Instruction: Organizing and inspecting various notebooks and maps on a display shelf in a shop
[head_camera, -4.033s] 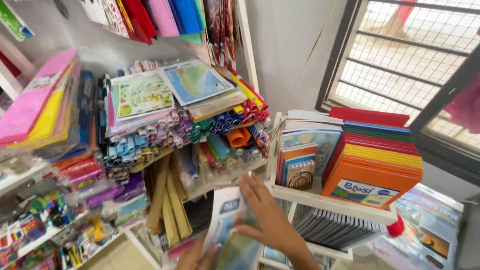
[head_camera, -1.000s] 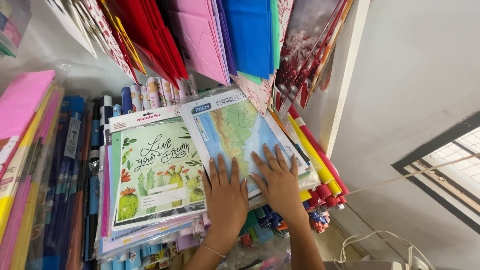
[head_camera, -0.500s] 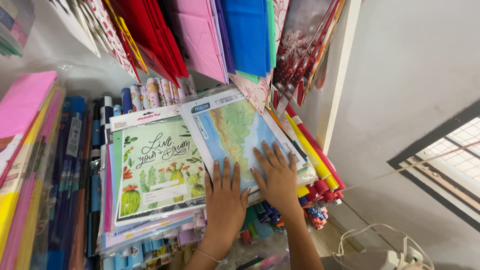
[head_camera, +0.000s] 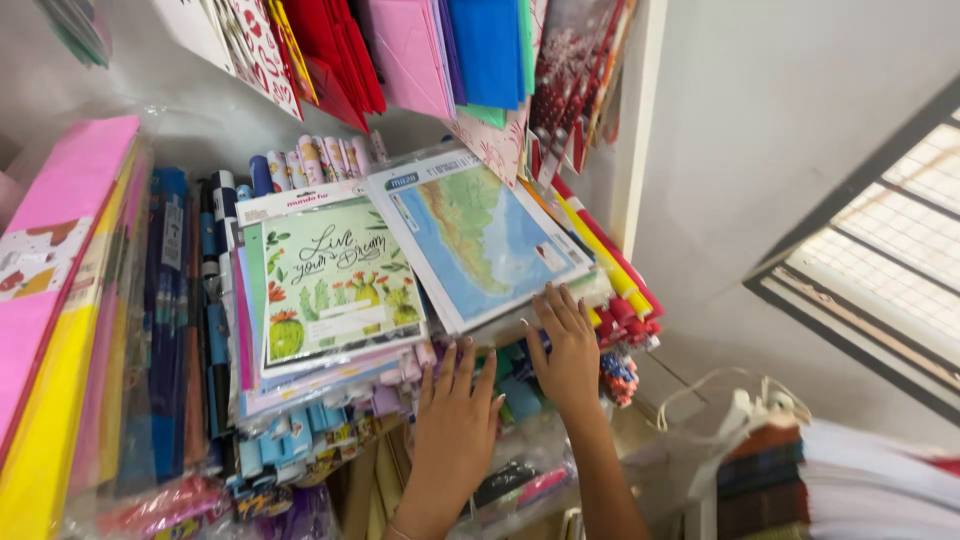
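Both hands are resting at the near edge of a shelf stacked with paper goods, and the map sheet (head_camera: 478, 238) is already lying flat on top of the right-hand stack, so the placing looks done; what seems left is squaring the edge and letting go. The right hand (head_camera: 567, 345) is pressing its spread fingers against the near right corner of the map sheet, palm down, gripping nothing. The left hand (head_camera: 455, 420) is lying just below and to the left, fingers apart, touching the near ends of the stacked packs and the rolled papers (head_camera: 300, 440) under them, also holding nothing.

The map sheet is a clear-wrapped rectangle, blue sea and green-brown land, with a white strip and small blue label at its far edge. Just left of it, touching, is lying a cactus pad (head_camera: 330, 285): pale green cover with cactus drawings, dark script lettering and a white header strip. Far left, pink and yellow paper packs (head_camera: 50, 330) are leaning upright, with dark blue wrapped rolls (head_camera: 170, 320) between them and the pad. On the shelf above, folders (head_camera: 420, 50) in red, pink and blue are hanging over the edge. To the right of the map, red and yellow rolled sheets (head_camera: 620, 290) are poking out. Near right, a stack of notebooks (head_camera: 860, 480) is showing white page edges.
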